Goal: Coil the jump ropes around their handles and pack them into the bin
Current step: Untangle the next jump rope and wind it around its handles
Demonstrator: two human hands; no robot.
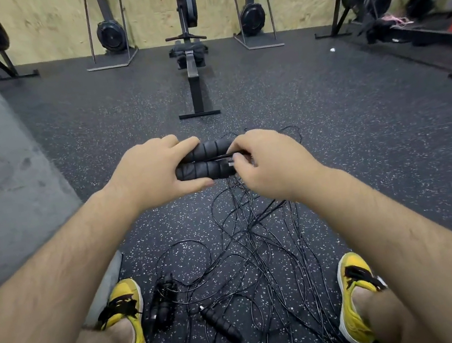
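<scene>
Left hand [155, 169] grips the paired handles [208, 159], right hand [273, 164] pinches the cord [221, 157] at their end beside it: keep handles parallel, lay tight even turns, feed slack from the tangle [258, 242] below both hands; bin unseen.

Grips two black foam handles [208, 159] side by side in the left hand [149, 172], fingers over the top, thumb beneath. Pinches the thin cord [222, 156] at their end with the right hand [273, 161]. Has a tangle [257, 239] of cord on the floor [361, 152] below the fingers, a loose handle [222, 327] beside it.
</scene>
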